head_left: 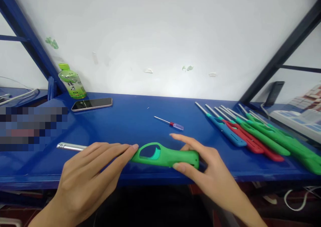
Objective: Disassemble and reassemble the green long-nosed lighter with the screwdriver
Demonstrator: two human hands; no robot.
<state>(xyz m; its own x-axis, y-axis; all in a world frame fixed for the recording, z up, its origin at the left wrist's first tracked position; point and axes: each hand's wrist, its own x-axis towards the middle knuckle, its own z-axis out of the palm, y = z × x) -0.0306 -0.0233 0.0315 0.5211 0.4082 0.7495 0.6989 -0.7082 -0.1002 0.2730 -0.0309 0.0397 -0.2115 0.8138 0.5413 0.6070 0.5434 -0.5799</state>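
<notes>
A green long-neck lighter [167, 156] lies lengthwise between my hands, over the front part of the blue table. Its metal tube points left, and a teal trigger shows inside the finger loop. My left hand [92, 176] is closed over the tube and the neck of the handle; the tube's tip sticks out past my knuckles. At the handle's butt end, my right hand [208, 170] grips with the thumb along the near side; its index finger is lifted off. Beyond the lighter lies a small screwdriver [173, 124] with a purple clear handle.
Several long-neck lighters, among them a blue one [225, 130], red ones and green ones [265, 138], lie side by side on the right of the blue table [120, 126]. A phone [92, 104] and a green-capped bottle [72, 81] are at the back left. A white wall stands behind.
</notes>
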